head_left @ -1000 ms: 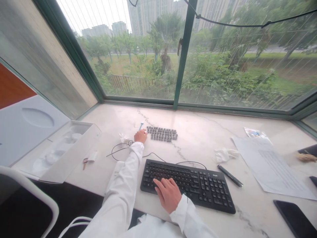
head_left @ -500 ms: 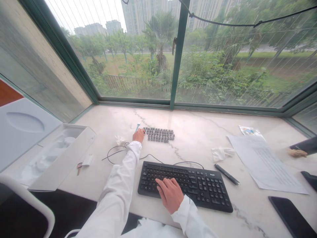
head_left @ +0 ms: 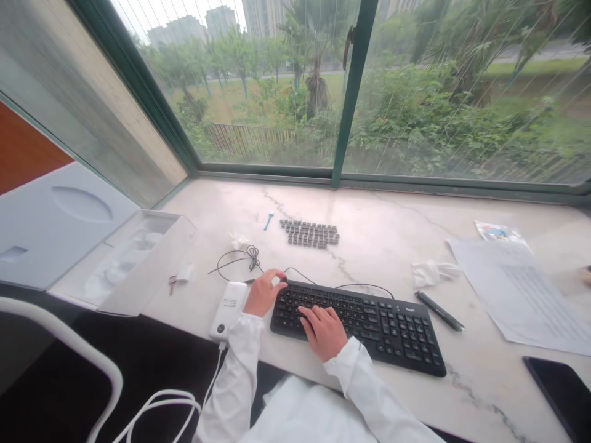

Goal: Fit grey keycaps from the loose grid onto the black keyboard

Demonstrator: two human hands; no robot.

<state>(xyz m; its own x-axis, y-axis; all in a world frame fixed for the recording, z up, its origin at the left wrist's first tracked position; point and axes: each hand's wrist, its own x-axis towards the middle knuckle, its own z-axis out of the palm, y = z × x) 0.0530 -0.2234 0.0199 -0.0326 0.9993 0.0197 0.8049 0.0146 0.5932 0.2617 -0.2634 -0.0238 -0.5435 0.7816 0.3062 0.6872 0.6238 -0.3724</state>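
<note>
My left hand is at the top left corner of a black keyboard. Its thumb and index finger are pinched on a small dark keycap, mostly hidden, against the keyboard. Over the keyboard's middle rows rests my right hand, its fingers stretched out and holding nothing. Beyond the keyboard, several loose dark keycaps lie in rows on the marble surface. A small blue tool with a pale end lies left of them.
A white power bank with a white cable sits beside my left wrist. Farther left are an open white box and a key. To the right lie a black pen, crumpled white material, a printed sheet and a phone.
My left hand has come back from the keycap rows to the keyboard's top left corner. My right hand stays over the keys. The view has shifted, uncovering the power bank.
</note>
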